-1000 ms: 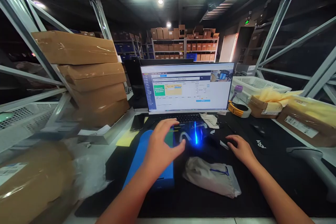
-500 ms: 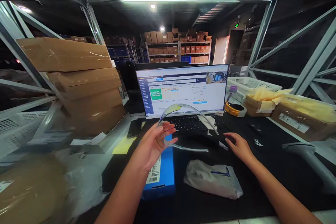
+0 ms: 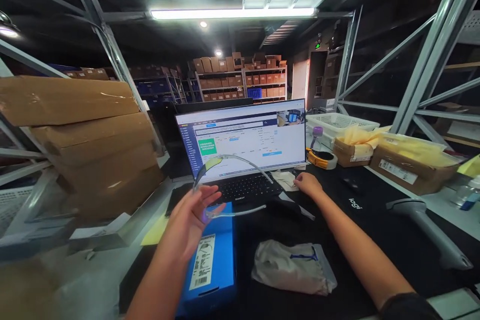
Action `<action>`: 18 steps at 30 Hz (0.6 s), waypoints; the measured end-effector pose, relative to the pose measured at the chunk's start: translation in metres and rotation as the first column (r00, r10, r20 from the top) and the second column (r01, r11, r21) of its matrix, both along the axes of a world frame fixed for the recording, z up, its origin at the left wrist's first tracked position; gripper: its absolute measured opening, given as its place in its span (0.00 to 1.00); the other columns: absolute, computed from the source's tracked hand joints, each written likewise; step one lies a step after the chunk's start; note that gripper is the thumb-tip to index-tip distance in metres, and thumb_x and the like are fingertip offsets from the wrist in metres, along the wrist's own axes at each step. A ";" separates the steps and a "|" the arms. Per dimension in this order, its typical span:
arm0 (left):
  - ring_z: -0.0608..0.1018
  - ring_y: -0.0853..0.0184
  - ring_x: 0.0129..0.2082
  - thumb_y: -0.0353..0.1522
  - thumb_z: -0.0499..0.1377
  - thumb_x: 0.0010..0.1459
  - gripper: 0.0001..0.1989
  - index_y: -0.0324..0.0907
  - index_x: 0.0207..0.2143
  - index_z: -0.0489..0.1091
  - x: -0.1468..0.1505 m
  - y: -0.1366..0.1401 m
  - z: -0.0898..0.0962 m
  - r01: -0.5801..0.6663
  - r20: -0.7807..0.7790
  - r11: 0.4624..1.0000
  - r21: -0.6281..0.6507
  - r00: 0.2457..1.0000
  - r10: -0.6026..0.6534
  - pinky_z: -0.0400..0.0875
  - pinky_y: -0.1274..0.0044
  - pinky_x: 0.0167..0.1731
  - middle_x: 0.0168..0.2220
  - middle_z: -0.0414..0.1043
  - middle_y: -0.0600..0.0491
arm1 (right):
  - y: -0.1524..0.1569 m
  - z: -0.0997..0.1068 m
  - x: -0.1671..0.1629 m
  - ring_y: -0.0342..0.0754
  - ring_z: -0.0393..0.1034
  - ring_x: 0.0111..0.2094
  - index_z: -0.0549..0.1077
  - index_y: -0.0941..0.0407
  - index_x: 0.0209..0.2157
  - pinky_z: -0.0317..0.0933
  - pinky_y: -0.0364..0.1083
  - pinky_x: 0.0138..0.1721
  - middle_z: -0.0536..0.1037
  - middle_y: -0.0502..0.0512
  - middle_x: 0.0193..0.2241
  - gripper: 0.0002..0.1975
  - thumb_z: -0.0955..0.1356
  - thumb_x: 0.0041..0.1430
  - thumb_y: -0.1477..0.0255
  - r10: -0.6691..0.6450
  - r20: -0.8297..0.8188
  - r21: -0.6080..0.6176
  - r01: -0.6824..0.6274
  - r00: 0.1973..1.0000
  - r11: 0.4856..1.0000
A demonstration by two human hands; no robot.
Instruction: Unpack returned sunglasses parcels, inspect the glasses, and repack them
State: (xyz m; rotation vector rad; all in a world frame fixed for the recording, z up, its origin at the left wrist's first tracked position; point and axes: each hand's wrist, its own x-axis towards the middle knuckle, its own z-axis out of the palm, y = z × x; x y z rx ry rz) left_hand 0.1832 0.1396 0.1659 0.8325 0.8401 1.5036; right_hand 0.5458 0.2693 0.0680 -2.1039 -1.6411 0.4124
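Observation:
My left hand (image 3: 191, 217) is closed on a pair of clear safety glasses (image 3: 235, 157), holding them up by the lens side in front of the monitor, with both temples pointing right. My right hand (image 3: 308, 184) reaches to the right end of the keyboard (image 3: 245, 187), its fingers pinched at the edge of a crumpled white cloth (image 3: 285, 180). Below the left hand lies a blue box (image 3: 223, 260) with a white label. A grey drawstring pouch (image 3: 287, 267) with a blue cord rests on the black desk mat, between my forearms.
Behind the keyboard stands a lit monitor (image 3: 243, 140). At right are a barcode scanner (image 3: 423, 225), a mouse (image 3: 350, 185), a tape roll (image 3: 321, 159) and cartons (image 3: 408, 167) of yellow packets. Stacked cardboard boxes (image 3: 90, 145) rise at left. A dark strip-like item lies beyond the pouch.
My right hand has moved forward and left from the mat to the white cloth, its fingers drawing together. The left hand still holds the glasses. The view has shifted right.

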 end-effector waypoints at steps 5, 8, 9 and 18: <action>0.77 0.54 0.53 0.37 0.66 0.55 0.16 0.41 0.44 0.73 0.008 0.000 -0.006 -0.045 -0.091 0.999 0.016 0.995 0.046 0.79 0.59 0.48 0.47 0.76 0.47 | 0.011 -0.011 -0.004 0.50 0.73 0.43 0.75 0.58 0.42 0.68 0.55 0.48 0.77 0.57 0.41 0.19 0.66 0.67 0.55 -0.137 -0.024 -0.114 0.134 0.990 0.984; 0.76 0.54 0.53 0.42 0.69 0.51 0.24 0.42 0.48 0.72 0.014 -0.001 -0.012 -0.061 -0.193 0.993 0.102 0.978 0.079 0.78 0.60 0.49 0.49 0.75 0.47 | 0.012 -0.022 -0.009 0.50 0.73 0.43 0.75 0.58 0.42 0.68 0.54 0.47 0.77 0.56 0.41 0.17 0.67 0.68 0.57 -0.092 -0.057 -0.077 0.088 0.994 0.993; 0.76 0.54 0.53 0.43 0.70 0.49 0.26 0.42 0.48 0.72 0.016 -0.001 -0.015 -0.066 -0.236 0.989 0.132 0.967 0.096 0.77 0.61 0.51 0.50 0.75 0.47 | 0.013 -0.024 -0.010 0.49 0.73 0.43 0.75 0.58 0.43 0.68 0.54 0.47 0.77 0.56 0.42 0.17 0.67 0.68 0.58 -0.076 -0.065 -0.058 0.073 0.995 0.996; 0.74 0.57 0.54 0.34 0.67 0.50 0.20 0.45 0.46 0.70 0.025 -0.016 -0.029 -0.104 -0.493 0.865 0.491 0.785 0.374 0.71 0.67 0.55 0.51 0.72 0.48 | 0.013 -0.026 -0.006 0.51 0.73 0.44 0.75 0.58 0.42 0.67 0.56 0.49 0.78 0.57 0.40 0.22 0.64 0.68 0.52 -0.157 -0.036 -0.071 0.154 0.987 0.985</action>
